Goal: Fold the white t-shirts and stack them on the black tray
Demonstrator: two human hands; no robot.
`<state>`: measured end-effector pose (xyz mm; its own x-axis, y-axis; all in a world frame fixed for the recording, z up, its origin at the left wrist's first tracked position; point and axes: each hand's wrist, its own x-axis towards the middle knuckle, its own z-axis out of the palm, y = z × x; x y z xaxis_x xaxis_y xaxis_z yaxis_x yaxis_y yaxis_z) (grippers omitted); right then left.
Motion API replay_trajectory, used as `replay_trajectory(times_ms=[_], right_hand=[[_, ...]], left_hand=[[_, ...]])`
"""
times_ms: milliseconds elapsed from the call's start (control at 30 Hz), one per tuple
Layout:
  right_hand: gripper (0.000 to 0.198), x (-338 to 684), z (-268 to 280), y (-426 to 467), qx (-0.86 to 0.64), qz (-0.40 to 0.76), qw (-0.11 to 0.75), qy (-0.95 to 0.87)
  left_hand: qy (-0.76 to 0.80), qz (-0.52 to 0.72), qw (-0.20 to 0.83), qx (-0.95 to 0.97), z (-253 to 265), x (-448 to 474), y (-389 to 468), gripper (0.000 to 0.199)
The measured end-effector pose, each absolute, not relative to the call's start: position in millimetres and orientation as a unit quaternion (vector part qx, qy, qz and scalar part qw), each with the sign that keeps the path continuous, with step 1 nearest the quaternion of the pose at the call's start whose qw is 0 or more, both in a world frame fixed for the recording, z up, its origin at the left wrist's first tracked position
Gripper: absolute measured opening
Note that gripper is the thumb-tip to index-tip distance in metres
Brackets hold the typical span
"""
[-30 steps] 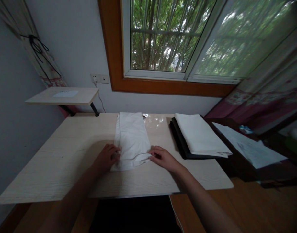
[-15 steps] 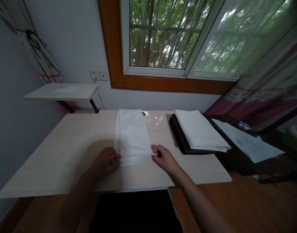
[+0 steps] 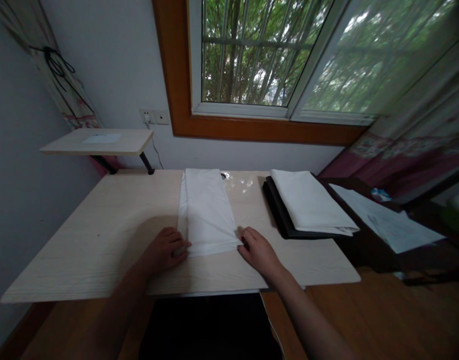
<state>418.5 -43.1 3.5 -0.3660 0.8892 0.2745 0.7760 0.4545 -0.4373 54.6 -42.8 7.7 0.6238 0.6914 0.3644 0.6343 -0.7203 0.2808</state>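
Observation:
A white folded cloth [image 3: 208, 210], possibly a garment, lies lengthwise on the pale wooden desk [image 3: 82, 245], its far end close to the wall. Its exact kind does not show. At the near left corner, my left hand [image 3: 167, 250] has its fingers curled and closed on the cloth's edge. My right hand [image 3: 257, 250] pinches the near right corner, thumb and fingers together. The near edge runs fairly straight between the two hands, with small creases along it.
To the right, a folded white cloth [image 3: 308, 200] rests on black folded cloth [image 3: 276, 215]. A small raised shelf [image 3: 131, 142] stands at the back left. Beyond the desk's right side, a paper sheet [image 3: 387, 220] lies on a dark surface. The window [image 3: 252, 60] is behind.
The cloth's near edge looks flatter and smoother, its right corner lowered to the desk. Both hands stay at the same corners, with small finger shifts.

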Motion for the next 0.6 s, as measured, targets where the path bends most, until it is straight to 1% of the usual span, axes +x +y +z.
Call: replay_trajectory(times_ms=[100, 167, 267, 467, 600], right_hand=[[0.022, 422, 5, -45, -0.495, 0.099, 0.215, -0.836], [0.023, 424, 6, -46, -0.48, 0.09, 0.208, -0.848], [0.024, 431, 8, -44, -0.466, 0.078, 0.205, -0.857], [0.027, 449, 14, -38, -0.452, 0.058, 0.221, -0.863], [0.031, 451, 18, -38, -0.435, 0.067, 0.236, -0.866]], left_hand=[[0.363, 0.234, 0.066, 0.9, 8, 55, -44, 0.02], [0.356, 0.227, 0.079, 0.903, 9, 54, -44, 0.019], [0.345, 0.222, 0.126, 0.903, 12, 51, -43, 0.019], [0.369, 0.261, 0.216, 0.865, 16, 45, -43, 0.025], [0.419, 0.304, 0.206, 0.831, 5, 42, -36, 0.025]])
